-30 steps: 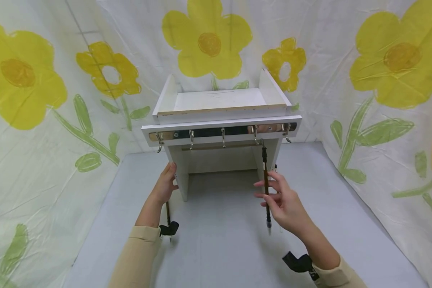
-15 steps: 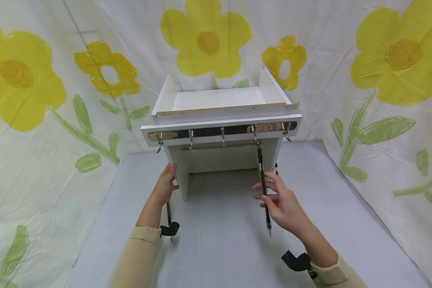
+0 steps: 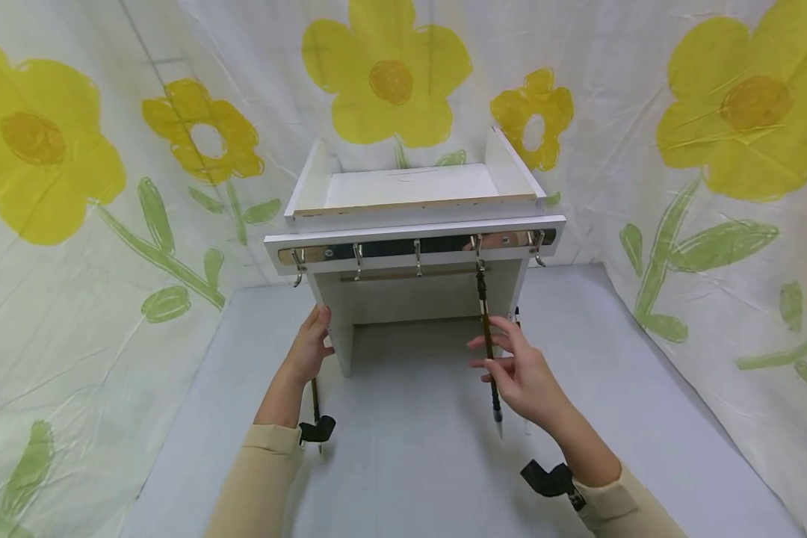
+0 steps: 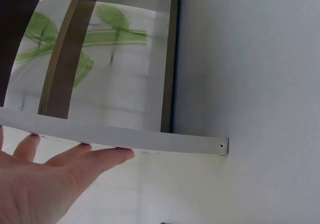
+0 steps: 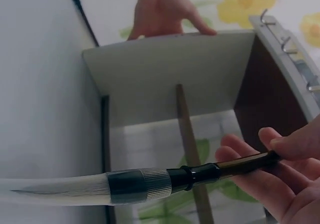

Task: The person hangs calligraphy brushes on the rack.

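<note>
My right hand (image 3: 521, 381) pinches a calligraphy brush (image 3: 486, 329), with a dark brown handle, by its lower shaft. The brush hangs tip down, slightly tilted. Its top loop (image 3: 480, 264) is at the lower end of a silver hook (image 3: 477, 246), second from the right; whether it is caught there I cannot tell. In the right wrist view the pale bristles (image 5: 60, 190) point left, clear of the fingers. My left hand (image 3: 304, 350) rests straight fingers (image 4: 102, 165) against the outer side of the white shelf (image 3: 339, 321).
Several hooks line the mirrored rail (image 3: 383, 249) on the shelf's front. Another brush (image 3: 315, 400) is partly hidden behind the left wrist. One more brush (image 3: 517, 317) shows beyond the right side panel. A flowered curtain (image 3: 444, 90) stands behind the grey table (image 3: 403, 463).
My right hand has moved slightly left with the brush. The brush's top loop has shifted from right of the hook to below it. My left hand has stayed in place.
</note>
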{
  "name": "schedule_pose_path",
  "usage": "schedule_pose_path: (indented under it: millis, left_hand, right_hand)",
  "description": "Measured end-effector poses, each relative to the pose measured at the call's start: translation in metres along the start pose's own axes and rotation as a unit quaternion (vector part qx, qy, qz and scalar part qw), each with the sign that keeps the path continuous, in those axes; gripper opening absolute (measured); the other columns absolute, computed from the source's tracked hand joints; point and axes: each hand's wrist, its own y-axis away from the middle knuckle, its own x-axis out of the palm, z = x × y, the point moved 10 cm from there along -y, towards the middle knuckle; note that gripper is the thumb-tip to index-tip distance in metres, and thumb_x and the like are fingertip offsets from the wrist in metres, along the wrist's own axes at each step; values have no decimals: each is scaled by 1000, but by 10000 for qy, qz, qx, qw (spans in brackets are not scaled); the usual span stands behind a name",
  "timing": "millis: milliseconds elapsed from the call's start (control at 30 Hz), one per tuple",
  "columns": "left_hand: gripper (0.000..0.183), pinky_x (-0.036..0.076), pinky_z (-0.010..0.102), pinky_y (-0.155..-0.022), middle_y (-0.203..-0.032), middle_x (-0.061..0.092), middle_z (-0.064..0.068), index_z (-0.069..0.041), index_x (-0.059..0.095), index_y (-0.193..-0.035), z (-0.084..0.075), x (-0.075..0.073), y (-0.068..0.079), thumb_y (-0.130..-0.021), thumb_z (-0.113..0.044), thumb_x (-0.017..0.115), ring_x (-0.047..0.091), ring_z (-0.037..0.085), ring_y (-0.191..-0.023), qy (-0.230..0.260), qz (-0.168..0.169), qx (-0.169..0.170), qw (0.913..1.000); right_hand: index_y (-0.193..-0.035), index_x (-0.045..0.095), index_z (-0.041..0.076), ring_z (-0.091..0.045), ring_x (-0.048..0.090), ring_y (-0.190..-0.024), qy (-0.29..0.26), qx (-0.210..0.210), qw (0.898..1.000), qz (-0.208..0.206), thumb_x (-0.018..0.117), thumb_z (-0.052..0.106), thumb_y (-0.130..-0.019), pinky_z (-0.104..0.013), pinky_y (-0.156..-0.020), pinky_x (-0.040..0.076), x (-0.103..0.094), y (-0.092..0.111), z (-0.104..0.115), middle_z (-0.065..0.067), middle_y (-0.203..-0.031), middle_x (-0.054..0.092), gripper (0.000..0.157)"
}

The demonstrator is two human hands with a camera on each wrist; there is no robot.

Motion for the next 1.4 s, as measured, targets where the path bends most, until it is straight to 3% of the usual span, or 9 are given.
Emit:
schedule_pose_path:
  millis: [267,500,767,1000,1233,1400]
  left_hand:
    - [82,17,78,-110,-168,12,14,-23,5,-164,0,-2,1,-101,-65,38,10,42,-154,35,-32,-2,10000]
    - [82,17,78,-111,-168,11,12,-25,6,-164,4,-2,2,-101,-66,38,9,41,-155,26,0,-68,10000]
    - [84,15,79,-110,-169,8,12,-26,4,-164,2,0,2,-100,-68,39,6,43,-155,-48,90,-30,9999]
    - [81,17,79,-110,-168,9,13,-26,5,-164,0,0,2,-101,-65,38,7,43,-154,10,96,17,10000]
    - [80,20,78,-109,-168,10,12,-27,6,-164,1,2,2,-101,-66,38,8,43,-154,-32,153,31,9999]
    - [78,20,78,-109,-168,10,11,-28,6,-164,-3,3,2,-102,-65,37,9,43,-154,-79,178,101,9998]
  right_hand:
    - [-147,33,9,-33,75,-94,-79,6,9999,-128,59,-15,-94,-31,-71,62,3,-8,-15,-17,-121,68,64]
    - [-145,29,1,-34,74,-97,-268,-121,9995,-115,59,-12,-95,-39,-74,61,8,-17,-30,-22,-121,68,60]
    - [-140,36,-5,-32,70,-112,94,-78,9992,-372,54,-10,-99,-48,-91,56,10,-33,-47,-16,-117,72,45]
    - [-133,42,-5,-30,72,-106,203,-195,9989,-371,57,-7,-99,-49,-92,55,15,-43,-50,-14,-113,74,37]
    - [-132,45,-1,-32,70,-110,303,-193,9990,-281,57,-8,-98,-50,-90,55,15,-44,-50,-13,-117,73,37]
    - [-139,44,0,-36,65,-119,148,-89,9995,-260,60,-9,-96,-49,-97,53,13,-45,-52,-19,-126,68,47]
